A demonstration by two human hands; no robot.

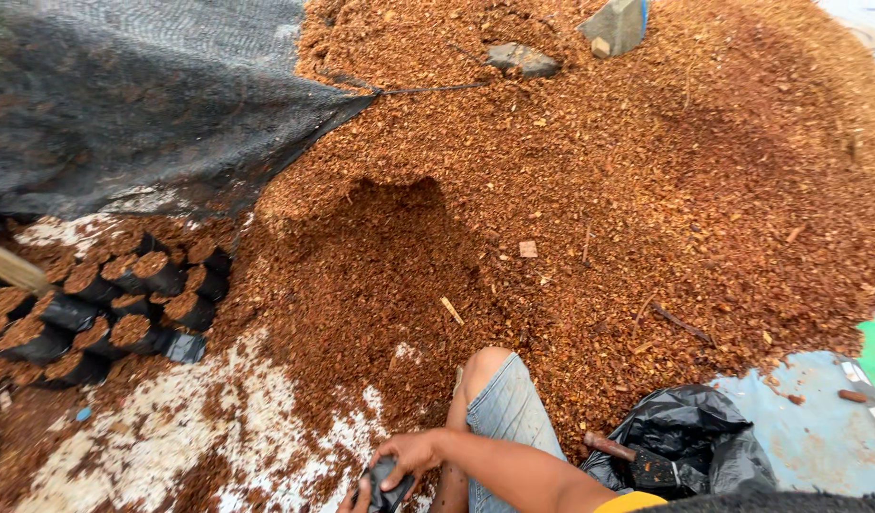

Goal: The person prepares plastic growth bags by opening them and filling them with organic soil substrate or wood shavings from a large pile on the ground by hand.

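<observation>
**Small black bag held low, husk pile ahead**

Right hand (pixel 406 454) closed around small black bag (pixel 388 481) at 6 o'clock; left hand (pixel 354 498) barely showing beneath, grip impossible to tell. Best kept mouth-open and upright near scooped hollow (pixel 380 256) at 12 o'clock. Filled bags (pixel 114 304) packed at 9 o'clock.

Cut off and covered

The bottom edge crops the small black bag (pixel 388 483) and the fingers of both hands (pixel 404 456) on it. Black netting (pixel 143 95) covers the pile's (pixel 589 190) upper left; the filled bags (pixel 105 304) run off left.
</observation>
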